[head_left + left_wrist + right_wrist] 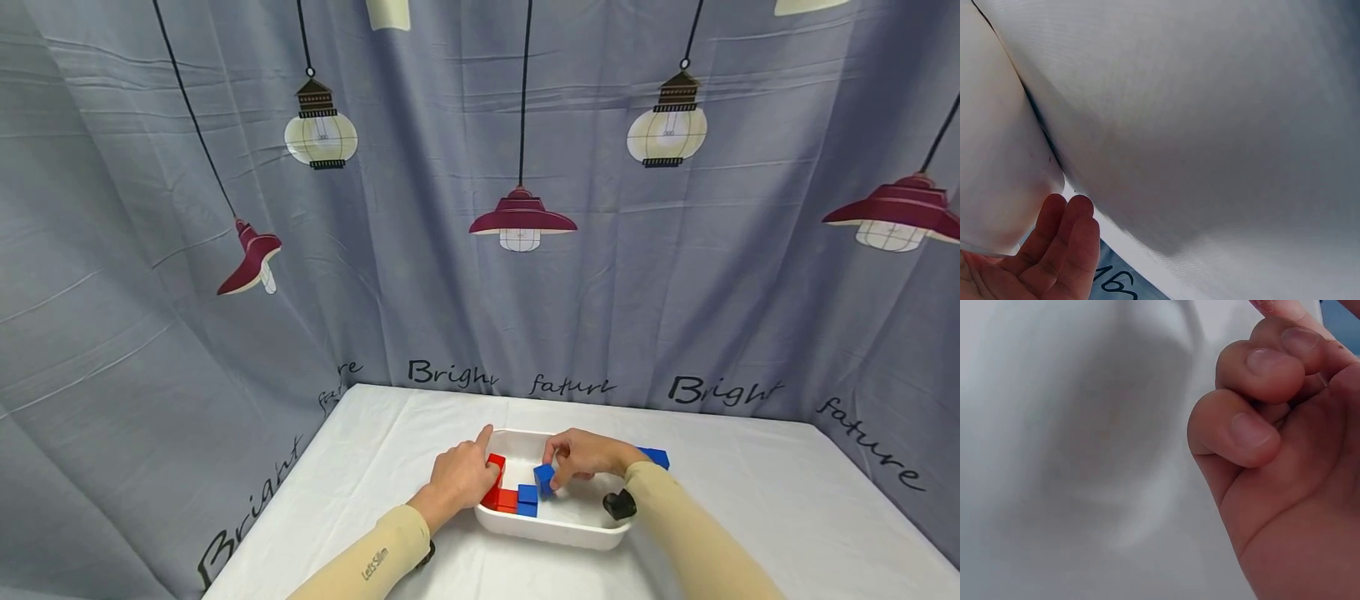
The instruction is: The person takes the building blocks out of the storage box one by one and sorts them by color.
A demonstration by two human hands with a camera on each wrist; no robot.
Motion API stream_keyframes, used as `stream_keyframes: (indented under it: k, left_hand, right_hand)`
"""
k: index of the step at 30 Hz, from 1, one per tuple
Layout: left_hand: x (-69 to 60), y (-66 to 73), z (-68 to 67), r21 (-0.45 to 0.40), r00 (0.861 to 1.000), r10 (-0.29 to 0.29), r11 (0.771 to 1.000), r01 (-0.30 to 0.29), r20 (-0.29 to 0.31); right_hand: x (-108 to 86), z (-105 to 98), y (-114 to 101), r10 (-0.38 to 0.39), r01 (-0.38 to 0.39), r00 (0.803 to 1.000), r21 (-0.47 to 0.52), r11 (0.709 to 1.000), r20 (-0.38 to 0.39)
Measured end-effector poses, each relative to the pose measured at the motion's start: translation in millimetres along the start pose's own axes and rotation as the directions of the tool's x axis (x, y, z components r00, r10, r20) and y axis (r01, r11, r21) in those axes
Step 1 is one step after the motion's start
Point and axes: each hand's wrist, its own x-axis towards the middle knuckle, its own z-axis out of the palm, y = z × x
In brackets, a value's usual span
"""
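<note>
A white tray sits on the table. My left hand grips its left wall, thumb over the rim by the red blocks and index finger stretched along the edge. In the left wrist view, the other fingers lie against the tray's outside. Inside the tray my right hand pinches a blue block between thumb and index finger, slightly tilted. Other blue blocks stand beside the red ones in the near left corner. The right wrist view shows curled fingers; the held block is hidden there.
Another blue piece lies beyond the tray's right end, partly hidden by the right wrist. A white cloth covers the table. Behind it hangs a grey-blue curtain printed with lamps.
</note>
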Motion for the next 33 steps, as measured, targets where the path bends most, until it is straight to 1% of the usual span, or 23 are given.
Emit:
stream_keyframes:
  k: [6,11,17,21,25,33]
  left_hand:
    - [3.1,-1.7,-1.6,-0.001,1.000,0.008,1.000,-0.008,-0.013]
    - [3.4,-1.7,-3.4,-0.009,1.000,0.007,1.000,-0.007,-0.010]
    - [2.1,-2.4,-2.6,-0.014,1.000,0.006,1.000,-0.007,-0.014]
    - [1.8,-2.2,-1.8,-0.018,1.000,0.004,1.000,-0.005,-0.012]
    - [1.1,-2.1,-1.1,-0.015,1.000,0.007,1.000,-0.007,-0.008]
    - [-0.4,-1.2,-0.8,-0.013,1.000,0.010,1.000,-0.010,-0.009]
  right_hand:
    - [-3.5,-12,-9,-0.025,0.024,0.999,-0.021,0.999,-0.033]
    - [-11.0,-23,-18,-0.022,0.019,0.997,-0.042,0.999,-0.068]
    - [-21.7,-34,-21,-0.044,0.040,0.993,-0.041,0.998,-0.109]
    - [-28.3,-44,-19,-0.039,0.029,0.987,-0.063,0.998,-0.154]
    - [-35.1,-52,-13,-0.032,0.015,0.977,-0.084,0.996,-0.210]
    - [-51.4,-68,-1,0.002,-0.021,0.958,-0.062,0.998,-0.286]
